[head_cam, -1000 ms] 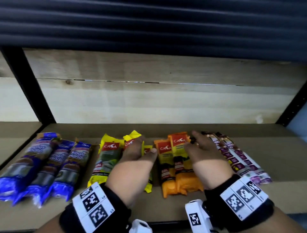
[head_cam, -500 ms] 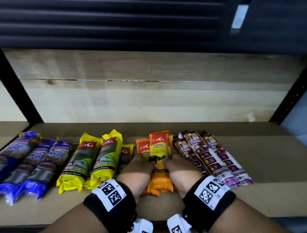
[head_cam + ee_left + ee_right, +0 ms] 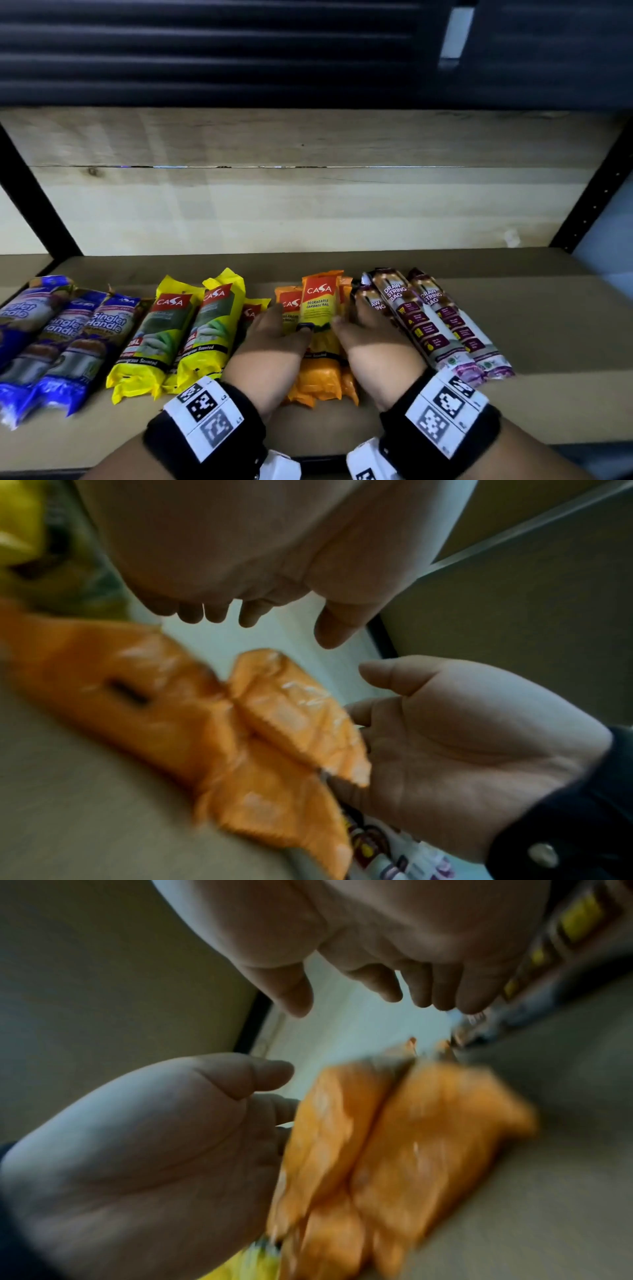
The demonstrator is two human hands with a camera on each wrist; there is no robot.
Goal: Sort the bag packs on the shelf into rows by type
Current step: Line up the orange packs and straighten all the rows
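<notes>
Three orange packs (image 3: 320, 329) lie bunched together mid-shelf, one resting on top of the other two. My left hand (image 3: 274, 337) presses flat against their left side and my right hand (image 3: 368, 334) against their right side, both thumbs touching the top pack. In the left wrist view my left hand (image 3: 274, 620) hangs with loose fingers over the orange packs (image 3: 246, 737). The right wrist view shows my right hand (image 3: 352, 999) above the same orange packs (image 3: 404, 1137). Yellow packs (image 3: 191, 339) lie to the left, blue packs (image 3: 58, 346) further left, brown drawstring packs (image 3: 431, 325) to the right.
The packs lie on a tan shelf board (image 3: 548, 329) with a pale wooden back panel (image 3: 308, 212). Black uprights (image 3: 596, 192) frame both sides. A third yellow pack (image 3: 251, 310) sits partly hidden behind my left hand. Bare board lies right of the brown packs.
A second ago my left hand lay on a yellow pack and my right on the orange ones. Both hands then closed in on the orange packs' sides and have held there.
</notes>
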